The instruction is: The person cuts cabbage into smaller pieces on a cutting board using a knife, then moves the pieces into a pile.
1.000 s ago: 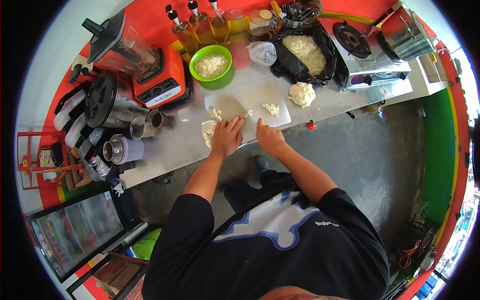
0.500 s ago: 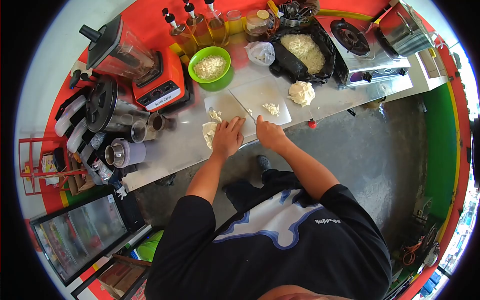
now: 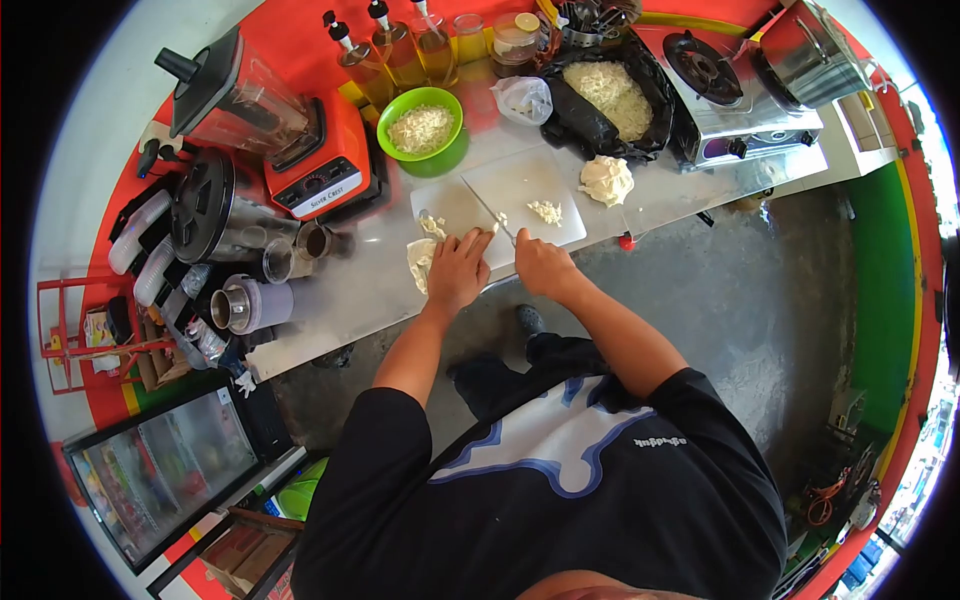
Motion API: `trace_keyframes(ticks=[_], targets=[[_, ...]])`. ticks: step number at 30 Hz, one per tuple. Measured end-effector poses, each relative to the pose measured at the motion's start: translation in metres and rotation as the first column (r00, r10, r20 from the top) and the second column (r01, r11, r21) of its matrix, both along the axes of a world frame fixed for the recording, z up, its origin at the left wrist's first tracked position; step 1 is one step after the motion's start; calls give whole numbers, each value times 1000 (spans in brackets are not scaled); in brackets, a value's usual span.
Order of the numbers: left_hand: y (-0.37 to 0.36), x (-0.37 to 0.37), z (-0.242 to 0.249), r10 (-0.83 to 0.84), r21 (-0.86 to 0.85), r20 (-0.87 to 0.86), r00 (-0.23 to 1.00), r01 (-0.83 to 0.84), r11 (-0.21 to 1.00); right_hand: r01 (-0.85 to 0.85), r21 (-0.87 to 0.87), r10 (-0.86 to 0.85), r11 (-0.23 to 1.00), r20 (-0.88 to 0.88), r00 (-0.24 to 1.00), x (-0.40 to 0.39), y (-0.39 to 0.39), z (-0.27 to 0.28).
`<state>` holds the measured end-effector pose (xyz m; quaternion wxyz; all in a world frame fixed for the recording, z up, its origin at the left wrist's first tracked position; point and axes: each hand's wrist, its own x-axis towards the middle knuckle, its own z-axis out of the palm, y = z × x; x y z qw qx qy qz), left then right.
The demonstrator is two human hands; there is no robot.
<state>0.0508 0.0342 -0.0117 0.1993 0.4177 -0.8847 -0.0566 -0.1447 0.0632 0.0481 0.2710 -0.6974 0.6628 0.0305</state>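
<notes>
On the white cutting board (image 3: 548, 180), my right hand (image 3: 543, 266) is wrapped around the handle of a knife (image 3: 486, 206), its blade slanting up and left. My left hand (image 3: 458, 272) is closed over the board's front edge, its fingertips pressing on a cream-coloured food piece (image 3: 495, 228) beside the blade. Small chopped bits (image 3: 545, 211) form a pile right of the knife. More bits (image 3: 432, 226) lie at the board's left side, above a larger cream-coloured chunk (image 3: 420, 264) on the counter. A folded, cream-coloured lump (image 3: 606, 180) rests right of the board.
Behind the board stand a green bowl (image 3: 437, 163) of pale shreds, a clear plastic bag (image 3: 522, 101) and a black bag (image 3: 575, 125) holding more shreds. A red blender (image 3: 318, 165) is at left, pump bottles (image 3: 397, 52) at the back, a gas stove (image 3: 745, 120) at right.
The knife and my right hand have shifted very slightly. A small cut bit now shows just right of the blade. My left hand stays nearly in place.
</notes>
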Motion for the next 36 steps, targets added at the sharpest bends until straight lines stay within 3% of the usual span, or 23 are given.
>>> trace_keyframes(ticks=[6, 15, 19, 21, 24, 30, 36], targets=[[-1, 1, -1, 17, 35, 24, 1000, -18, 999, 55, 73, -54, 996, -12, 998, 5, 15, -2], [1, 1, 1, 9, 29, 50, 999, -10, 1000, 62, 32, -64, 998, 68, 996, 2, 10, 4], [0, 0, 3, 9, 53, 11, 1000, -10, 999, 69, 102, -69, 992, -7, 998, 6, 14, -7], [2, 1, 3, 6, 42, 0, 1000, -6, 999, 116, 50, -119, 992, 61, 991, 6, 8, -9], [1, 1, 4, 2, 12, 22, 1000, -2, 1000, 43, 2, -43, 999, 46, 998, 4, 3, -1], [0, 1, 2, 11, 39, 11, 1000, -12, 999, 95, 53, -98, 994, 46, 994, 5, 17, 2], [0, 1, 0, 6, 13, 18, 1000, -6, 1000, 46, 58, -48, 997, 32, 998, 3, 2, 3]])
